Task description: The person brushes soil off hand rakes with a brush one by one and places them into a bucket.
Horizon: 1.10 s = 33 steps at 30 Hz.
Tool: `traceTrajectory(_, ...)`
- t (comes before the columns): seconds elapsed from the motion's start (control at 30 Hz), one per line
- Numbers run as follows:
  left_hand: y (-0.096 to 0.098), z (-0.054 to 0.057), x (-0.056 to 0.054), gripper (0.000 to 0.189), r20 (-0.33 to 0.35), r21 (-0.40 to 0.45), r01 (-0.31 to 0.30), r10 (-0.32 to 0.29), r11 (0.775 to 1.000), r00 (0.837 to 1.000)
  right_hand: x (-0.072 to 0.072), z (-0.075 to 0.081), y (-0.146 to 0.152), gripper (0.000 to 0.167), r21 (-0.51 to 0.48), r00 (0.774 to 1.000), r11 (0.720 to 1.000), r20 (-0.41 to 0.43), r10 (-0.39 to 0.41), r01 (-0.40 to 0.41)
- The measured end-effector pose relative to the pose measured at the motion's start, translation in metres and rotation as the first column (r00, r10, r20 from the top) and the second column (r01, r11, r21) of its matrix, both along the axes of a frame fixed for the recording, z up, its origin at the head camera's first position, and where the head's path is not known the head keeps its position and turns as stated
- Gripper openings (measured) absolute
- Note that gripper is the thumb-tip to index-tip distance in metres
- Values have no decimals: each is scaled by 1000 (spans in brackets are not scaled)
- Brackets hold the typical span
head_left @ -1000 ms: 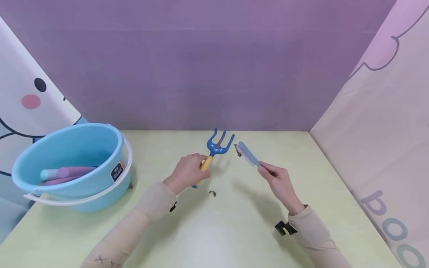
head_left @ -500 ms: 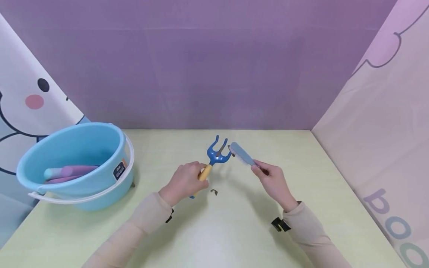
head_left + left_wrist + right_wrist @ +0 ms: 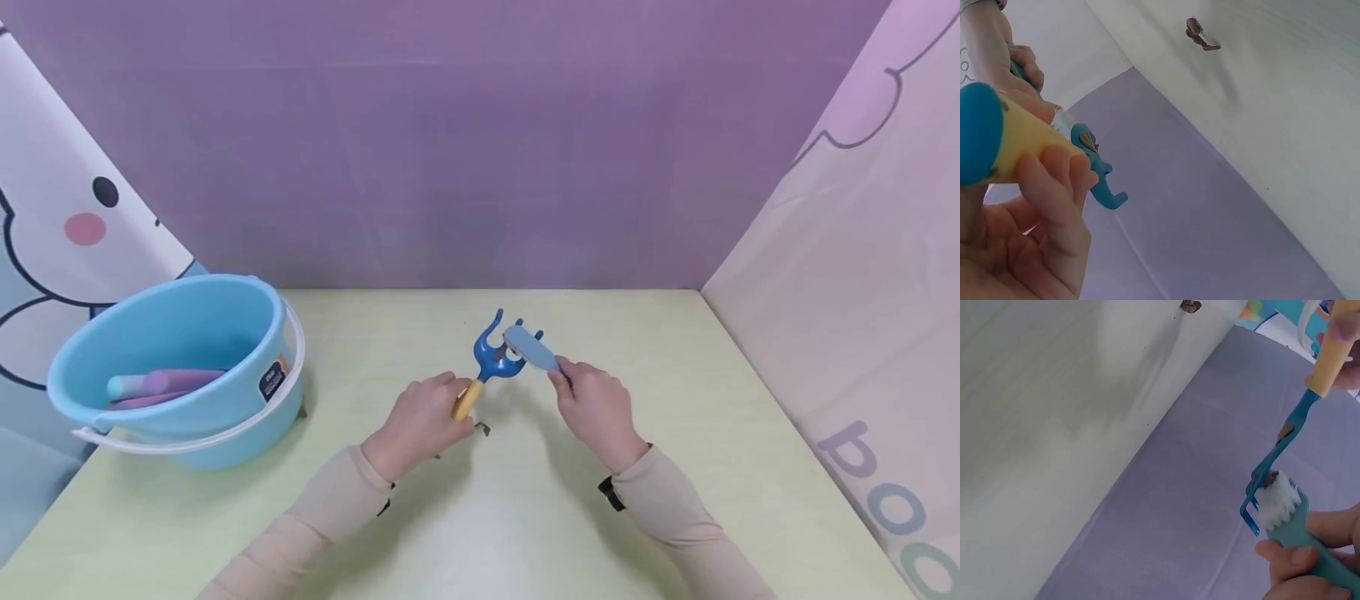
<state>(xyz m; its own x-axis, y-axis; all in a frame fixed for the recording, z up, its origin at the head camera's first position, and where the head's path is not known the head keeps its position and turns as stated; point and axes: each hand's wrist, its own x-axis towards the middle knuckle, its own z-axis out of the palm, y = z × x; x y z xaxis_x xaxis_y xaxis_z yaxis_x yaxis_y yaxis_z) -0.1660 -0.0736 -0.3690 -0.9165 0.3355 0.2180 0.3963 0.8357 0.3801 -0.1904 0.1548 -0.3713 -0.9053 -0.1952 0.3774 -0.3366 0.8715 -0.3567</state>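
My left hand (image 3: 426, 421) grips the yellow handle of a small garden hand fork (image 3: 489, 367), its blue tines pointing away from me. The handle's blue end cap is large in the left wrist view. My right hand (image 3: 597, 408) pinches the handle of a light blue brush (image 3: 534, 347), whose head overlaps the tines. White bristles (image 3: 1279, 503) face the tines in the right wrist view. A dark brown clump sits at the bristle tip, and a brown smear (image 3: 1285, 432) marks the fork's neck. Both tools are held above the table.
A curled brown scrap (image 3: 1197, 34) lies on the pale table (image 3: 637, 533) below the fork. To the left stands a light blue bucket (image 3: 232, 437) with a white handle; purple and light blue handles lie inside it. A purple backdrop (image 3: 480, 150) rises behind the table.
The brush has moved left from beside the fork to over its tines. My left hand has lowered the fork toward me and shifted it slightly right.
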Motion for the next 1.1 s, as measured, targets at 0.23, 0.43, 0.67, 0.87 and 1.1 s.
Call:
traceTrajectory(0.23, 2, -6, 5, 35, -158, -31, -6, 1, 999, 987, 5, 0, -15, 35, 182, 990, 981, -139, -35, 61)
traceTrajectory(0.43, 5, -11, 7, 34, -249, -24, -11, 4, 1000, 969, 7, 2, -23, 34, 232, 986, 970, -163, -34, 72)
traceTrajectory(0.67, 8, -12, 6, 32, -231, 21, -23, 27, 1000, 973, 10, -4, -27, 33, 230, 989, 972, -145, -19, 52)
traceTrajectory(0.87, 7, -15, 6, 32, -195, 39, -48, 55, 998, 979, 12, -11, -31, 33, 246, 987, 968, -158, 1, 38)
traceTrajectory(1.1, 6, -18, 5, 34, -178, 47, -72, 79, 996, 981, 14, -18, -34, 31, 271, 976, 962, -215, 27, 33)
